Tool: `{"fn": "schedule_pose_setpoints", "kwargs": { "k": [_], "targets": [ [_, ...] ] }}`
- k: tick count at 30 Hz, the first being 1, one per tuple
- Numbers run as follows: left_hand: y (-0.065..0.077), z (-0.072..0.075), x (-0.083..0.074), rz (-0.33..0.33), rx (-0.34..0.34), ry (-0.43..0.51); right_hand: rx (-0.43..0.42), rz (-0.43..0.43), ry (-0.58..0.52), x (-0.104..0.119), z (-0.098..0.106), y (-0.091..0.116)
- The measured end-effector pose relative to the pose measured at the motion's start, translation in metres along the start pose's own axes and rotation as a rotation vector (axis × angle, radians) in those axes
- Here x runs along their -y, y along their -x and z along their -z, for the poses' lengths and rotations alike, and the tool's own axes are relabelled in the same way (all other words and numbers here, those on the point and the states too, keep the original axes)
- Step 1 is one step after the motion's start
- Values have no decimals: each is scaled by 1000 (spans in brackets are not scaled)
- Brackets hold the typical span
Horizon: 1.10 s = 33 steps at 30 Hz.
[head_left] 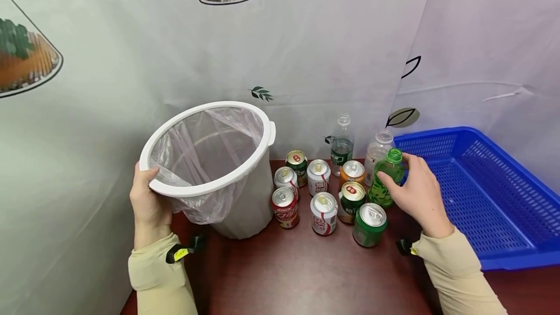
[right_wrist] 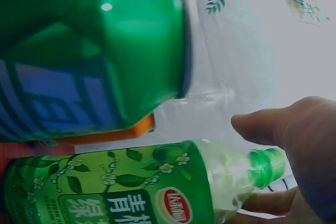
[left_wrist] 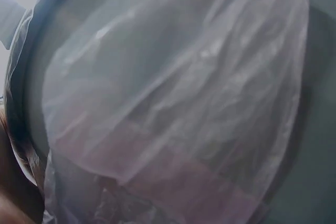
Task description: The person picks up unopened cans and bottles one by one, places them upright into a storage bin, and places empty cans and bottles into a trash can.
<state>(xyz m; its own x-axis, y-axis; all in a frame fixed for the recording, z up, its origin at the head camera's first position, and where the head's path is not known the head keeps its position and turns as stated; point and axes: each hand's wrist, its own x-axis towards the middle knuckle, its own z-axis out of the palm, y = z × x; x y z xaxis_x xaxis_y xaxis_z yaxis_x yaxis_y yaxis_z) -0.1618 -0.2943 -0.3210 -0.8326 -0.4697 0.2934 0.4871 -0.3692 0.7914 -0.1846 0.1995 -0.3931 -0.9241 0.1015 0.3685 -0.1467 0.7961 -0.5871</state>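
My left hand (head_left: 148, 203) grips the white rim of a trash bin (head_left: 251, 208) at its left side, thumb over the edge. The bin leans, and a thin plastic liner (head_left: 210, 203) hangs over its rim; this liner fills most of the left wrist view. At the right, my right hand (head_left: 420, 191) is around a green plastic bottle (head_left: 387, 181) with its thumb and fingers spread. In the right wrist view the thumb (right_wrist: 262, 124) stands apart from the capless bottle (right_wrist: 126, 182), and the fingers pass behind its neck. A green can (head_left: 369, 227) stands just in front of this bottle.
Several drink cans, among them a red one (head_left: 285, 208) and a white one (head_left: 323, 213), stand between bin and bottle. Two clear bottles, one at the back (head_left: 342, 147) and one behind the green bottle (head_left: 376, 152), stand near the curtain. A blue plastic basket (head_left: 481, 208) lies right.
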Motion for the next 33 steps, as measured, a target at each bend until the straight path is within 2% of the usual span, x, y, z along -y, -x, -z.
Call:
{"fn": "schedule_pose_setpoints", "kwargs": {
  "k": [11,19,24,33],
  "targets": [
    [-1,0,3,-20,26,62,-14,42,48,-2,-5,0],
    [0,-1,4,-18,20,67,-50,67,24,1,3,3],
    [0,-2,6,-23,25,76,-92,91,18,4,22,3],
    [0,-3,6,-37,24,85,-117,71,-65,14,74,-6]
  ]
}}
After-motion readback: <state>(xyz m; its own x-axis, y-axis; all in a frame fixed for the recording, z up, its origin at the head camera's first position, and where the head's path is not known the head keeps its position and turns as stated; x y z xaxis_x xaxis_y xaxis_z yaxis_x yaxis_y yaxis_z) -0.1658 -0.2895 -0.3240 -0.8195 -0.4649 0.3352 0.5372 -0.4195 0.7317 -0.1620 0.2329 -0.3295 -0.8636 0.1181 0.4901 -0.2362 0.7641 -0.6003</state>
